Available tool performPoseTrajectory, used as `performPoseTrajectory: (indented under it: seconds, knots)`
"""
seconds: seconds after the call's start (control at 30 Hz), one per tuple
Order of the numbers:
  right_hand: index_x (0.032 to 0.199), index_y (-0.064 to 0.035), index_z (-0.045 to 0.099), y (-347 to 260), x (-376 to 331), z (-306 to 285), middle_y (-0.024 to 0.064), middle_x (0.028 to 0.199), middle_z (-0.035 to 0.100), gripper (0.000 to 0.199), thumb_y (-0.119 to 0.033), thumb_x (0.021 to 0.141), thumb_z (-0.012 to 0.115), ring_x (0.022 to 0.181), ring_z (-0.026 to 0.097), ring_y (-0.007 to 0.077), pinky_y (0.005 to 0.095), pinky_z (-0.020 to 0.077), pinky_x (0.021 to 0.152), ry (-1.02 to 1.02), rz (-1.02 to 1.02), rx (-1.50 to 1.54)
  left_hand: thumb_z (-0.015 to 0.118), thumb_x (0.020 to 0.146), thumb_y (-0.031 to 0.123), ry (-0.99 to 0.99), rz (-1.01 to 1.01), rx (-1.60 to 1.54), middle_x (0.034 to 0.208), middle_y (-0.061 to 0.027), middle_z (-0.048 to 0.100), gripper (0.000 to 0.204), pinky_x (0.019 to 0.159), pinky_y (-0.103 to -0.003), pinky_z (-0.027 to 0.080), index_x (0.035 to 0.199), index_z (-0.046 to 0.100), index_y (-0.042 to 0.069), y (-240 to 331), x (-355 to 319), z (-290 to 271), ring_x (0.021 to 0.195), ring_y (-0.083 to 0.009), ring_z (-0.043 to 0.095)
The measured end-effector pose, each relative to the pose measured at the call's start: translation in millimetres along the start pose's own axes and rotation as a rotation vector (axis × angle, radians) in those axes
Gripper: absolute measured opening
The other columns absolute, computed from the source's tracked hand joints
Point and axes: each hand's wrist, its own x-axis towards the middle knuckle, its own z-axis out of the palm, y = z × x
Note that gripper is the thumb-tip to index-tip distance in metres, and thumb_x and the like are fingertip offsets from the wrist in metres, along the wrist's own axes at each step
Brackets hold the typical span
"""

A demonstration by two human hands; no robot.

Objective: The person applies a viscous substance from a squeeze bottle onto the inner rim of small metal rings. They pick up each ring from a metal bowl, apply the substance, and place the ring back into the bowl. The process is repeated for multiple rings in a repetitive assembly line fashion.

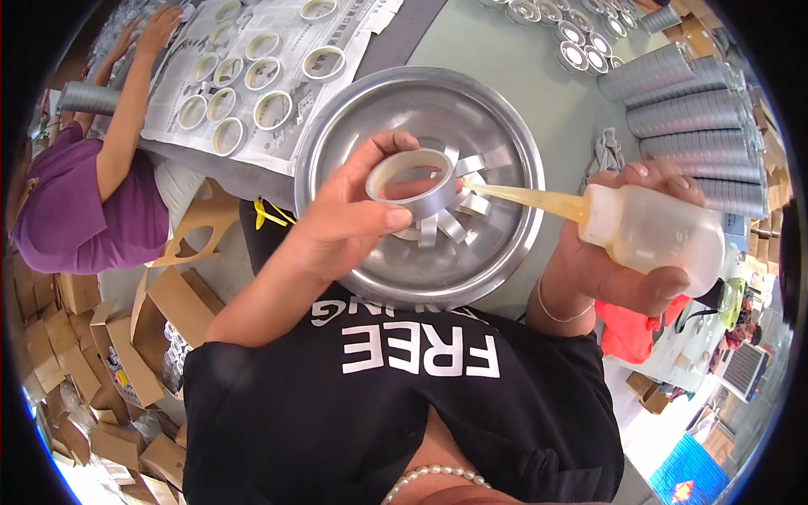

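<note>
My left hand [349, 198] grips a short silvery ring [427, 204], thumb against its near outer wall and the other fingers curled around its far left side. The ring sits tilted above a round metal basin [537, 181], which holds loose silvery strips [450, 227]. My right hand [635, 252] is wrapped around a translucent squeeze bottle [673, 227], whose tapered yellowish nozzle [534, 199] points left, its tip just beside the ring's right edge.

I judge the ring to be light and fairly stiff, with a smooth outside that could slip or turn under a loose hold. I would take it by the outer wall, thumb opposite fingers, leaving the pale inner face free. The bottle looks soft-walled, so I would hold it by its body with an even, gentle squeeze.

I cannot tell whether the nozzle tip touches the ring or whether anything is coming out. The left fingertips behind the ring are partly hidden, the ring covers some strips, and the bottle's fill level is hard to read.
</note>
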Motion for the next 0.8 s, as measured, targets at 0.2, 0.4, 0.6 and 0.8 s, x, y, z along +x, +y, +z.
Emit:
performPoseTrajectory:
  seconds: [0.2, 0.4, 0.6, 0.8]
  knots:
    - [0.111, 0.0004, 0.049, 6, -18, 26, 0.0132, 0.094, 0.055, 0.071, -0.061, 0.077, 0.061, 0.065, 0.058, 0.0138, 0.0222, 0.0463, 0.042, 0.287, 0.266, 0.076, 0.071, 0.080, 0.007, -0.139, 0.011, -0.020, 0.128, -0.0077, 0.050, 0.068, 0.099, -0.034, 0.044, 0.138, 0.036, 0.008, -42, 9, 33, 0.113, -0.0196, 0.054]
    - [0.111, 0.0009, 0.048, 7, -17, 24, 0.0139, 0.094, 0.055, 0.072, -0.061, 0.078, 0.061, 0.066, 0.058, 0.0134, 0.0216, 0.0442, 0.039, 0.210, 0.302, 0.098, 0.079, 0.071, 0.004, -0.166, -0.137, 0.149, 0.123, -0.0043, 0.052, 0.074, 0.095, -0.031, 0.046, 0.135, 0.043, 0.004, -45, 7, 28, 0.110, -0.0147, 0.054]
    - [0.121, 0.0008, 0.043, -2, -10, 8, 0.0158, 0.103, 0.052, 0.073, -0.045, 0.074, 0.076, 0.079, 0.058, 0.0215, 0.0317, 0.0510, 0.063, 0.002, -0.059, 0.293, 0.068, 0.082, 0.032, 0.013, 0.021, -0.009, 0.120, -0.0133, 0.054, 0.066, 0.080, -0.033, 0.057, 0.134, 0.040, 0.001, -8, -11, 16, 0.101, -0.0218, 0.061]
    - [0.125, 0.0010, 0.041, -12, -1, -5, 0.0222, 0.101, 0.055, 0.078, -0.045, 0.074, 0.078, 0.062, 0.056, 0.0231, 0.0304, 0.0457, 0.049, -0.591, -0.303, -0.121, 0.046, 0.087, 0.065, 0.042, -0.199, -0.026, 0.106, -0.0185, 0.058, 0.082, 0.061, -0.030, 0.061, 0.128, 0.041, -0.006, 1, -19, 18, 0.085, -0.0240, 0.065]
